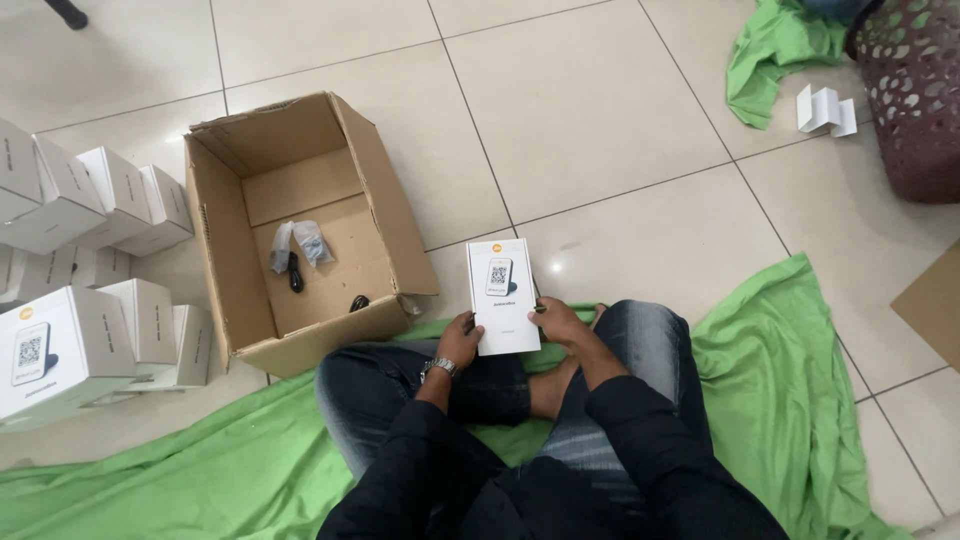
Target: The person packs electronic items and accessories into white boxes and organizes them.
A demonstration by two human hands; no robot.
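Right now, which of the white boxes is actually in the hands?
The flat white box lying face up in front of the crossed legs, held by the left hand and right hand. The other white boxes sit stacked untouched, left of the open cardboard carton.

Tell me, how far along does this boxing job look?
Hard to say exactly. White boxes already stand stacked at the left. In hand: the left hand and right hand hold one white box between them. The open cardboard carton beside it holds only a small plastic bag and dark bits, so it looks nearly emptied.
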